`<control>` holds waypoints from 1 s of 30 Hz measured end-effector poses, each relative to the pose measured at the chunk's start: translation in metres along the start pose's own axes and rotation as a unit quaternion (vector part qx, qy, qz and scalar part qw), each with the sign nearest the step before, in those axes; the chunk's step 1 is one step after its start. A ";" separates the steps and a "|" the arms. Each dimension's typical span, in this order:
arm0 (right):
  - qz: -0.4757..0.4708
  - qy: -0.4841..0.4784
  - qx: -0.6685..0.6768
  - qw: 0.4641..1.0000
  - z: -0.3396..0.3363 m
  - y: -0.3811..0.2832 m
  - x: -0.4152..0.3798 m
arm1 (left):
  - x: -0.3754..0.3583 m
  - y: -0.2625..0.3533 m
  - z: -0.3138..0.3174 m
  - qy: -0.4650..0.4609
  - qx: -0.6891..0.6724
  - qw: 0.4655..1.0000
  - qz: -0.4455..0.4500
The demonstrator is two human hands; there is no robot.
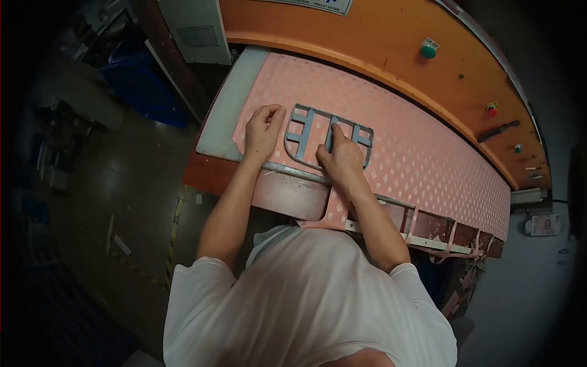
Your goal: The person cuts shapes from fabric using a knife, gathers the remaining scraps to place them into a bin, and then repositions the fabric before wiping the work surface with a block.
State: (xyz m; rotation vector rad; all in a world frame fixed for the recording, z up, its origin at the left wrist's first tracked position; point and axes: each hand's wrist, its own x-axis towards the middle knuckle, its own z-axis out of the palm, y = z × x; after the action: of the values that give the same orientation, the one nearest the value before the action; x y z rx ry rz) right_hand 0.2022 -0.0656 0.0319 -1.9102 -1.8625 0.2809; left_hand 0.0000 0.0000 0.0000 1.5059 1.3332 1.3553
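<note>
A metal cutting die (299, 138), a rounded frame with grey-blue crossbars, lies on a pink patterned sheet (403, 159). My right hand (344, 156) is closed on one of its middle bars, fingers and thumb on either side. Just left of the die, my left hand (264, 129) is over the sheet with its fingers curled together. Whatever those fingers hold, if anything, is hidden. A strip of the pink sheet (335, 211) hangs over the front edge near my body.
An orange machine beam (379, 46) runs behind the sheet, with a green button (428, 51) and a red button (492, 110). A pale board (235, 101) shows at left. Cut-out pink scrap (452, 235) hangs along the front right edge. Blue crates (143, 79) stand left.
</note>
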 end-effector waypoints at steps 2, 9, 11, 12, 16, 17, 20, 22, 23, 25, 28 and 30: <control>-0.019 0.030 0.026 0.999 0.010 -0.004 0.012 | 0.017 -0.001 -0.008 0.007 0.023 0.999 0.047; 0.071 0.059 0.192 0.977 -0.070 -0.005 -0.006 | -0.008 0.001 0.000 0.017 -0.006 1.000 0.022; 0.101 0.056 0.371 0.922 -0.101 0.004 -0.016 | -0.010 0.006 0.000 -0.010 0.063 0.996 0.066; 0.090 0.070 0.379 0.918 -0.115 0.014 -0.024 | -0.013 0.007 0.001 -0.025 0.095 0.991 0.090; 0.103 0.127 0.348 0.923 -0.173 0.041 -0.056 | -0.018 0.014 0.010 -0.073 0.242 0.945 0.208; 0.102 0.143 0.329 0.928 -0.188 0.047 -0.062 | -0.017 0.014 0.011 -0.085 0.253 0.938 0.222; 0.090 0.187 0.259 0.943 -0.238 0.063 -0.077 | -0.021 0.016 0.011 -0.089 0.239 0.941 0.224; 0.066 0.205 0.223 0.951 -0.268 0.071 -0.074 | -0.023 0.016 0.010 -0.090 0.242 0.941 0.219; 0.045 0.217 0.206 0.953 -0.284 0.076 -0.069 | -0.023 0.017 0.010 -0.089 0.248 0.941 0.214; 0.006 0.237 0.141 0.961 -0.321 0.090 -0.051 | -0.024 0.019 0.011 -0.082 0.256 0.940 0.208; -0.033 0.240 0.086 0.966 -0.376 0.121 -0.009 | -0.023 0.018 0.015 -0.073 0.261 0.942 0.199; -0.042 0.213 0.005 0.976 -0.417 0.143 0.027 | -0.022 0.017 0.016 -0.065 0.256 0.945 0.192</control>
State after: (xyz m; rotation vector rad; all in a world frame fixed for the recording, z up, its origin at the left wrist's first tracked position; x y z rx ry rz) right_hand 0.5183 -0.1110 0.3368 -1.7122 -1.6399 -0.1392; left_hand 0.0214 -0.0232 0.0069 2.2620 1.4242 1.1512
